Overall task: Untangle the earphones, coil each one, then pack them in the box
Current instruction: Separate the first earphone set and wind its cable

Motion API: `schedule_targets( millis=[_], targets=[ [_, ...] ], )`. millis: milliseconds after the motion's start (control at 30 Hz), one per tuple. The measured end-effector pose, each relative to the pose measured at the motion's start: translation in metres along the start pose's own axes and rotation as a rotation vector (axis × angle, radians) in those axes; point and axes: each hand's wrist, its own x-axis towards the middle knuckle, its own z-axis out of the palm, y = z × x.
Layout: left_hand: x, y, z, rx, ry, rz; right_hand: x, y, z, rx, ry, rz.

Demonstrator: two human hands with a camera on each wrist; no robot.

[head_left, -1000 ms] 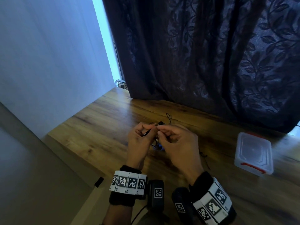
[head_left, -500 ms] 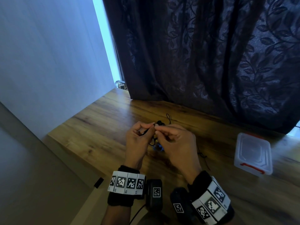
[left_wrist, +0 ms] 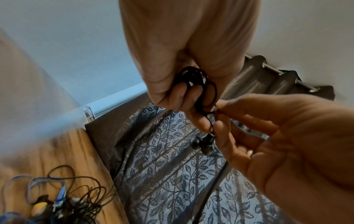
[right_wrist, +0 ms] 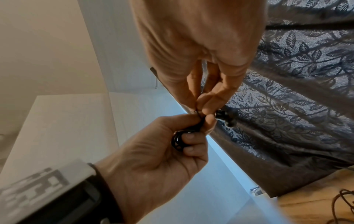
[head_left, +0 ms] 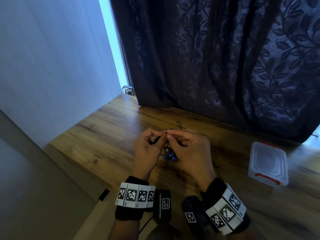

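My left hand holds a small coil of black earphone cable in its curled fingers, above the wooden table. My right hand pinches the cable's loose end right beside the coil. Two black earbuds dangle just below the fingers. On the table under the hands lies a tangle of blue and black earphones, also seen in the left wrist view as a tangle. The clear plastic box with red clips stands at the right, lid on.
A dark leaf-patterned curtain hangs along the table's far edge. A pale wall borders the left. A loop of black cable lies on the wood beyond the hands.
Both hands stay together at the same spot; the fingers shifted slightly on the cable. The box and the tangle have not moved.
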Motion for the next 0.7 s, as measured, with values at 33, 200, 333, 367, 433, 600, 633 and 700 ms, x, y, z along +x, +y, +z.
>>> schedule_targets(
  millis=[33, 200, 333, 367, 433, 600, 633, 700],
  targets=[
    [0.0006, -0.0007, -0.0008, -0.004, 0.013, -0.008, -0.0007, -0.0006, -0.0005, 0.000, -0.008, 0.003],
    [0.0033, -0.0024, -0.0061, -0.035, 0.046, -0.030, -0.0057, -0.0020, 0.0035, 0.023, -0.052, 0.005],
    [0.0035, -0.0019, -0.0072, -0.032, 0.045, -0.030, -0.0046, -0.0022, 0.0053, 0.035, -0.041, 0.006],
    [0.0032, -0.0019, -0.0074, -0.027, 0.047, -0.027, -0.0043, -0.0023, 0.0059, 0.026, -0.040, -0.002],
    [0.0026, -0.0017, -0.0081, -0.024, 0.049, -0.019, -0.0039, -0.0028, 0.0074, 0.020, -0.035, -0.010],
    [0.0041, -0.0025, -0.0098, -0.017, 0.045, -0.004, -0.0054, -0.0048, 0.0086, 0.019, -0.034, -0.020],
    [0.0044, -0.0030, -0.0098, -0.014, 0.045, -0.004, -0.0059, -0.0051, 0.0086, 0.015, -0.033, -0.024],
    [0.0047, -0.0043, -0.0102, -0.021, 0.051, -0.009, -0.0062, -0.0056, 0.0088, 0.012, -0.029, -0.025]
  ],
)
